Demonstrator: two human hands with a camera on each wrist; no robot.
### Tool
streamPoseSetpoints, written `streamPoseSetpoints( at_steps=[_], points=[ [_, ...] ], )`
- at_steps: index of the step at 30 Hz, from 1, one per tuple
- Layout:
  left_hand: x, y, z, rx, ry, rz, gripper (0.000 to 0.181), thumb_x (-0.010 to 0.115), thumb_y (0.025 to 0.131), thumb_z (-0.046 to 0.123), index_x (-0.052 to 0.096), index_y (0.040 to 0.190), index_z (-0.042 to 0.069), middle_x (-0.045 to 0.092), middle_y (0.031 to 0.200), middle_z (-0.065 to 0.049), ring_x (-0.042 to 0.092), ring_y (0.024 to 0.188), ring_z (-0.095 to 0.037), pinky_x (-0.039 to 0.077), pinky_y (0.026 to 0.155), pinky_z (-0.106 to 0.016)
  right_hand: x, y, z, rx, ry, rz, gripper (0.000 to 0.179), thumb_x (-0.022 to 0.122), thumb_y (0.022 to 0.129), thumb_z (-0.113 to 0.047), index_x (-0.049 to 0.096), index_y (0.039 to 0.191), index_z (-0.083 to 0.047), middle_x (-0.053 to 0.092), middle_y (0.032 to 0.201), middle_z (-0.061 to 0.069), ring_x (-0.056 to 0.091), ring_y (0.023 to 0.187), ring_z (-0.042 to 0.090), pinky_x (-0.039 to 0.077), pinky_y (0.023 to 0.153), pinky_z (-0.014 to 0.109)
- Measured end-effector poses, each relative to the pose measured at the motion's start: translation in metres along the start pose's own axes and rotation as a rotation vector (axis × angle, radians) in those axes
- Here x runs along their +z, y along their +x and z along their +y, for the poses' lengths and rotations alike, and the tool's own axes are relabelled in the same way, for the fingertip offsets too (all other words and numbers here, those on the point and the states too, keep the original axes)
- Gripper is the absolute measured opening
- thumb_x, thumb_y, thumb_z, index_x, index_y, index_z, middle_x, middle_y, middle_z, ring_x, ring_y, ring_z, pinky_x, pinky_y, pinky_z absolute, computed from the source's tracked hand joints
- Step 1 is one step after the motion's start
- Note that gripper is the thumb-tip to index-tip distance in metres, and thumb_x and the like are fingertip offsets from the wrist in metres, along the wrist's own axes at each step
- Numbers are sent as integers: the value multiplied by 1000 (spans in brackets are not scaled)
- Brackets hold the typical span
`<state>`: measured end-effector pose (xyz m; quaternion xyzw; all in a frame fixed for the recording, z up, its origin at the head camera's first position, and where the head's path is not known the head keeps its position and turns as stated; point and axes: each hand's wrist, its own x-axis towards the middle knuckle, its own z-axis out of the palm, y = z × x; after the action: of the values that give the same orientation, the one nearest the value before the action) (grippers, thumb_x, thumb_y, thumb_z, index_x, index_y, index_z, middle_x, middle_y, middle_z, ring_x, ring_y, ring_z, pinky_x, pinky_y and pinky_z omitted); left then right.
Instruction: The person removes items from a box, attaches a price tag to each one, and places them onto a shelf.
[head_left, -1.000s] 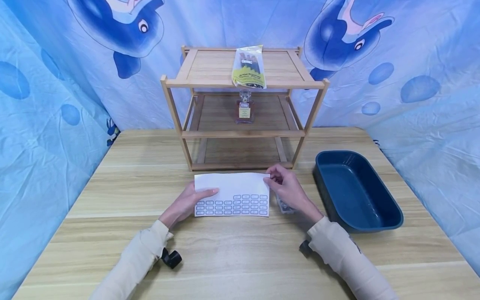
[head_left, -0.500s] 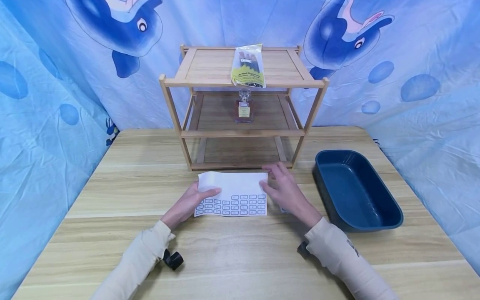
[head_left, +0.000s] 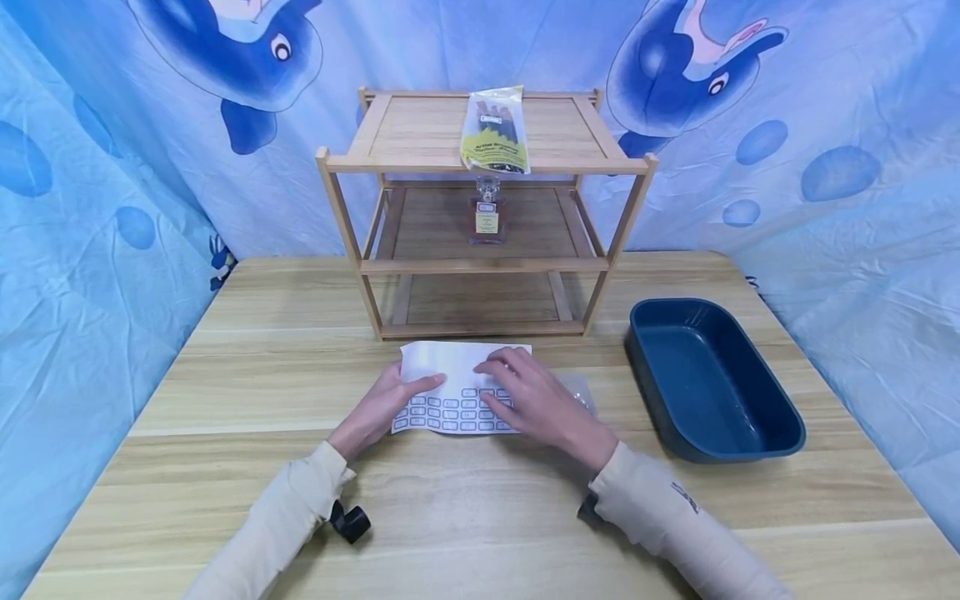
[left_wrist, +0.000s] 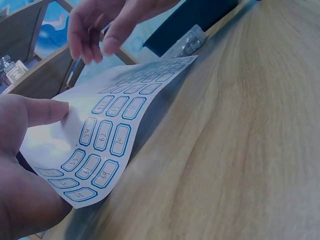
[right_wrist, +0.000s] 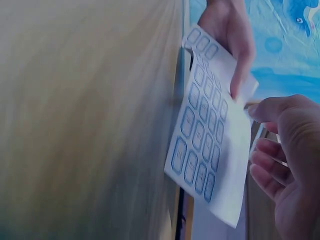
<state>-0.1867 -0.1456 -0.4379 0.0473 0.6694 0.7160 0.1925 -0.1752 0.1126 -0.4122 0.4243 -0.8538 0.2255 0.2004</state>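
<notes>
A white sheet of stick-on labels (head_left: 450, 358) with rows of blue-framed, handwritten numbers is held just over the table. My left hand (head_left: 384, 400) grips its left end, thumb on top and fingers beneath; the sheet bends in the left wrist view. Over the sheet's right half hovers my right hand (head_left: 532, 400), fingers loosely bent, with nothing visible between thumb and fingers (right_wrist: 270, 165). Partly behind that hand lies a clear plastic pack (left_wrist: 187, 44) with small pieces in it, too blurred to name.
A three-tier wooden shelf (head_left: 487, 267) stands behind the sheet. It bears a bag of artist brushes (head_left: 495, 133) on top and a glass bottle (head_left: 487, 218) on the middle tier, both labelled. A dark blue basin (head_left: 712, 383) sits to the right.
My right hand has left the sheet's right edge and moved left over the labels. My left hand has shifted slightly right, still holding the sheet, whose left end now curls.
</notes>
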Motion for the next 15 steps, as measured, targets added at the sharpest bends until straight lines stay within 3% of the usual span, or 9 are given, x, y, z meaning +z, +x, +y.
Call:
streamPoseSetpoints(
  at_steps=[5,15],
  points=[
    [2,-1,1,-3,-4,-10,43,63,101,13,48,137,-5,73,104,-8,72,92,-17,59,82,-30,7,4,-4,-12,32,-76,28,78,94,-16,68,119,-7,63,118,9,60,113,24,56,96,39],
    [5,-3,-1,-34,-44,-39,48,61,102,15,43,143,-2,73,107,-9,73,93,-19,61,79,-32,12,7,-6,2,-21,-138,28,77,96,-23,68,119,-8,62,118,8,59,111,23,55,96,38]
  ],
)
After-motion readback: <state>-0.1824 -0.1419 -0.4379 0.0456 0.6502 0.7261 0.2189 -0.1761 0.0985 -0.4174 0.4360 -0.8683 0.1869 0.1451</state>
